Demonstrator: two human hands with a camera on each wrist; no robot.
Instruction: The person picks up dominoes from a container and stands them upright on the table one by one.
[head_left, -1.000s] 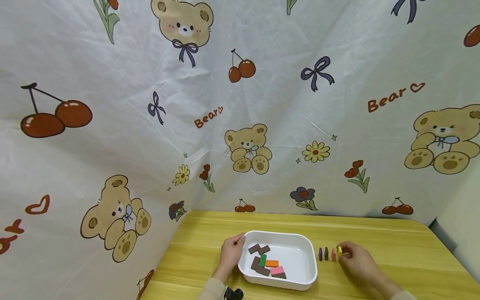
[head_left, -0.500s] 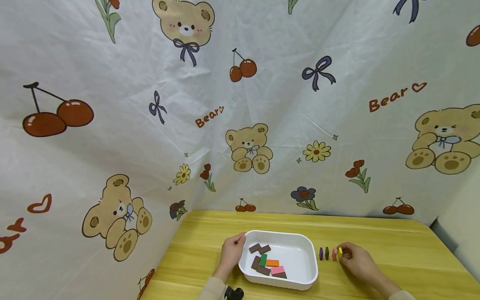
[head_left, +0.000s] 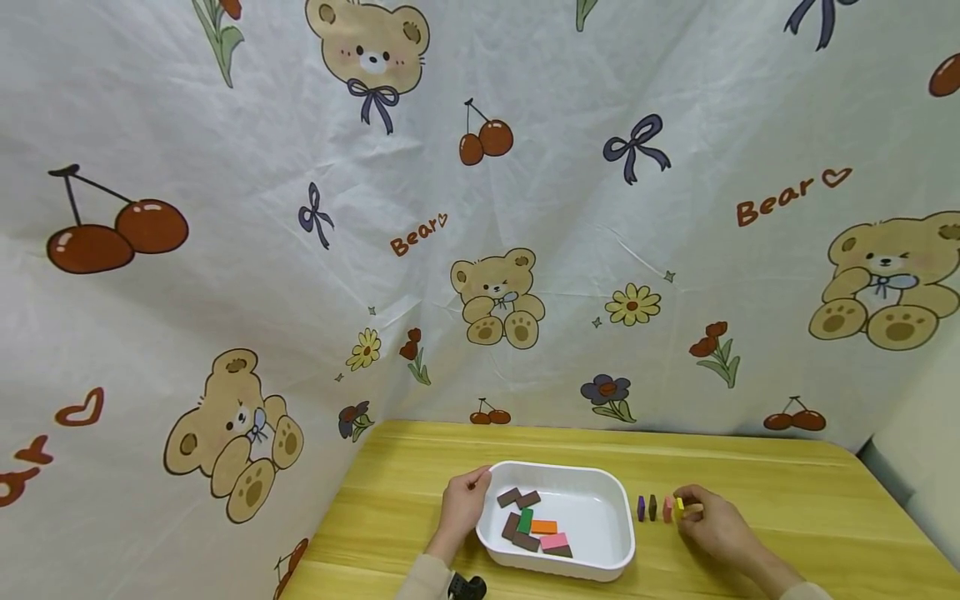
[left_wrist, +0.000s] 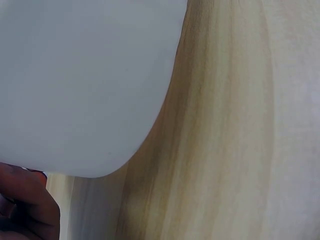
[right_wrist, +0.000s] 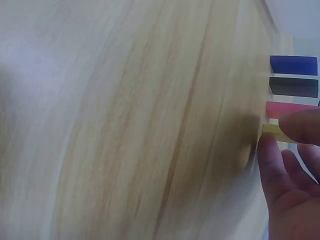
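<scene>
My left hand (head_left: 462, 508) grips the left side of a white plastic basin (head_left: 615, 554), its fingers at the rim near the back corner. In the left wrist view the smooth basin wall (left_wrist: 90, 85) fills the upper left, over part of the hand (left_wrist: 30, 205). To the basin's right, my right hand (head_left: 714, 521) pinches a yellow domino (head_left: 679, 507) between thumb and finger. That domino stands on edge beside a pink domino (head_left: 667, 509), a dark brown domino (head_left: 653, 507) and a purple domino (head_left: 641, 508), all in one row. The thumb covers part of the yellow domino (right_wrist: 272, 131).
Inside the basin lie several brown dominoes (head_left: 527, 541), a green domino (head_left: 526, 521), an orange domino (head_left: 543, 527) and a pink one (head_left: 554, 541). A bear-print cloth (head_left: 555, 350) hangs behind the wooden table (head_left: 810, 483).
The yellow domino has come down slightly, to stand level with the pink one, and the right fingers have shifted a little around it. The left hand and basin stay in place.
</scene>
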